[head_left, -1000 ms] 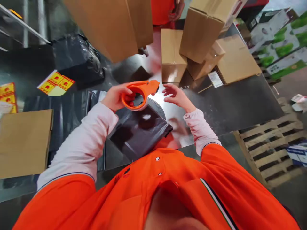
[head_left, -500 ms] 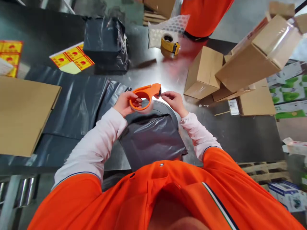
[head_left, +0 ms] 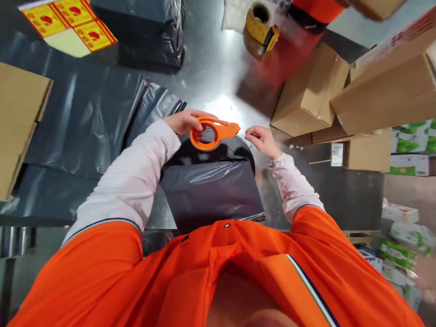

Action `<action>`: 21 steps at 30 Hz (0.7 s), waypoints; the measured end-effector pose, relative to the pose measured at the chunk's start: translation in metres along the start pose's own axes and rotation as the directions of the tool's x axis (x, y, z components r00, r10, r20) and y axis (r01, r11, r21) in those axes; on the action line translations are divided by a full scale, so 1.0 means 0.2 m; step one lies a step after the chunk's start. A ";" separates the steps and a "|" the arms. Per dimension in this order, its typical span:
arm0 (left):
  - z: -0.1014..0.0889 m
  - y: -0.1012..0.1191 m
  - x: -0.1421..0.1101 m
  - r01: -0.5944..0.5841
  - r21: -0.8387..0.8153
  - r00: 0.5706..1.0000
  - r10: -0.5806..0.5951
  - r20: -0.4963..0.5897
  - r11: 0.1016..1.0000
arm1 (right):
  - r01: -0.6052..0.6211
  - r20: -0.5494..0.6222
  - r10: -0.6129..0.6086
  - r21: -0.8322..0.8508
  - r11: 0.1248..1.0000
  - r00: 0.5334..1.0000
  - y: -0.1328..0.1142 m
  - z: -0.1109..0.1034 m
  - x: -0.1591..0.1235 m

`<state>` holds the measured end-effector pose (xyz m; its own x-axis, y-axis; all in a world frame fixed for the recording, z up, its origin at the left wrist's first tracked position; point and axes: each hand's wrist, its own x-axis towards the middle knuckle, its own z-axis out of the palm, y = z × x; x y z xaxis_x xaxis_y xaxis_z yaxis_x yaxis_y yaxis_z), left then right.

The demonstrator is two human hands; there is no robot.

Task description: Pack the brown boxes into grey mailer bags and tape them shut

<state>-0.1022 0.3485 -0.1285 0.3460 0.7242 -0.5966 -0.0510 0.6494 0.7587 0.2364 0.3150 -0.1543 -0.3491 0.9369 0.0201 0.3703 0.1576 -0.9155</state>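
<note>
The metal table [head_left: 204,81] is shining, a plastic bag [head_left: 211,193] is gleaming toward its near edge, a cardboard box [head_left: 368,152] is looking matt by its right edge, the plastic tape dispenser [head_left: 227,131] smooth.

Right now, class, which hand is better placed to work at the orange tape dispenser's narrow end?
The right hand, probably: it hovers close beside that end, while the left hand grips the orange tape dispenser by its ring.

No readable text; print on yellow stickers [head_left: 70,22], white label [head_left: 337,154], green carton [head_left: 410,138] too small or blurred.
</note>
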 end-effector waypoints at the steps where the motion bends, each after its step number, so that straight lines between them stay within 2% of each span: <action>1: -0.02 0.00 0.05 0.056 0.023 0.998 -0.056 0.000 0.998 | -0.063 -0.046 0.061 -0.032 0.998 0.997 0.04 -0.02 -0.08; 3: -0.04 -0.01 0.15 0.160 0.063 0.987 -0.161 0.009 0.985 | -0.211 -0.118 0.202 -0.070 0.975 0.972 0.09 -0.03 -0.31; 4: -0.03 -0.03 0.20 0.230 0.093 0.972 -0.234 0.030 0.969 | -0.279 -0.106 0.270 -0.081 0.957 0.957 0.11 -0.01 -0.45; 5: -0.02 -0.05 0.24 0.304 0.130 0.948 -0.313 0.058 0.944 | -0.329 -0.035 0.327 -0.083 0.941 0.944 0.11 0.00 -0.58; 7: 0.02 -0.09 0.30 0.425 0.208 0.888 -0.450 0.095 0.881 | -0.361 0.076 0.367 -0.077 0.929 0.927 0.10 0.03 -0.79; 9: 0.07 -0.12 0.34 0.456 0.267 0.857 -0.500 0.126 0.849 | -0.349 0.199 0.355 -0.065 0.935 0.914 0.07 0.01 -0.89; 11: 0.11 -0.13 0.36 0.417 0.362 0.840 -0.505 0.196 0.834 | -0.304 0.193 0.304 -0.031 0.952 0.933 0.06 -0.02 -0.85; 14: 0.14 -0.11 0.38 0.311 0.512 0.801 -0.511 0.313 0.801 | -0.223 0.052 0.219 0.102 0.969 0.974 0.07 0.02 -0.67; 15: 0.13 -0.09 0.39 0.271 0.504 0.820 -0.471 0.324 0.820 | -0.203 0.030 0.201 0.147 0.968 0.979 0.08 0.07 -0.61; 16: 0.11 -0.07 0.39 0.239 0.456 0.859 -0.406 0.313 0.857 | -0.191 0.023 0.190 0.182 0.965 0.982 0.09 0.13 -0.57; 18: 0.01 -0.03 0.36 0.267 0.282 0.931 -0.322 0.171 0.922 | -0.171 -0.023 0.181 0.218 0.961 0.983 0.12 0.26 -0.54; 19: -0.07 -0.02 0.32 0.318 0.193 0.938 -0.337 0.075 0.928 | -0.171 -0.069 0.191 0.227 0.959 0.979 0.13 0.31 -0.55; 20: -0.17 -0.03 0.25 0.391 0.121 0.920 -0.392 -0.012 0.913 | -0.181 -0.116 0.213 0.235 0.955 0.970 0.15 0.34 -0.57; 21: -0.26 -0.06 0.15 0.475 0.072 0.879 -0.470 -0.077 0.877 | -0.201 -0.152 0.241 0.240 0.950 0.959 0.16 0.35 -0.60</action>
<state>-0.1403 0.3751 -0.1693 0.2558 0.3495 -0.9013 0.1875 0.8967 0.4009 0.2294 0.1862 -0.2144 -0.1148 0.9834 -0.1402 0.2150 -0.1132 -0.9700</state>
